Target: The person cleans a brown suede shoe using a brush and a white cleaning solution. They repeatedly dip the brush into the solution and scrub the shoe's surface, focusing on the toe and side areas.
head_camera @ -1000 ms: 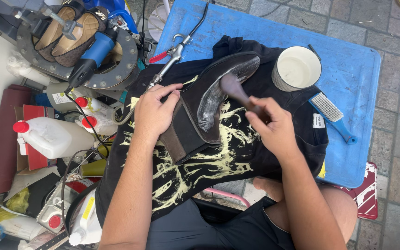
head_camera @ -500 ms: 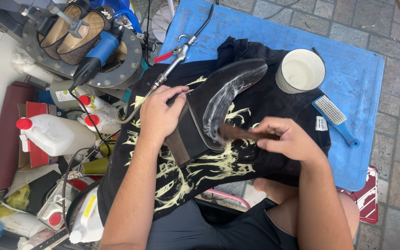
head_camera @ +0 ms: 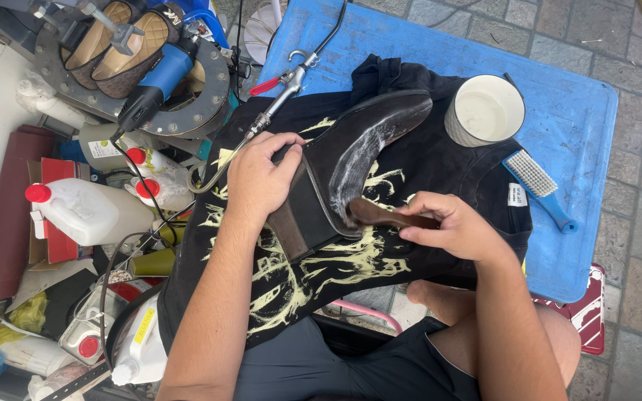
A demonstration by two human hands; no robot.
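A dark brown suede ankle boot [head_camera: 351, 160] lies on its side on a black T-shirt with yellow print [head_camera: 410, 171], streaked with white foam along its side. My left hand [head_camera: 258, 182] grips the boot's shaft at the opening and holds it steady. My right hand [head_camera: 458, 226] holds a wooden-handled brush [head_camera: 380, 215], its head pressed against the boot near the heel. A white cup of whitish liquid [head_camera: 484, 111] stands to the right of the boot's toe.
The shirt covers a blue plastic table [head_camera: 574, 141]. A blue scrub brush [head_camera: 540, 189] lies at right. An air spray gun [head_camera: 280, 93], a blue power tool [head_camera: 154, 85], brown flats on a round metal stand [head_camera: 117, 52], and white jugs with red caps [head_camera: 87, 212] crowd the left.
My right hand swept the brush from the boot's toe down to the heel end and now holds it low against the boot. The left hand stayed on the shaft.
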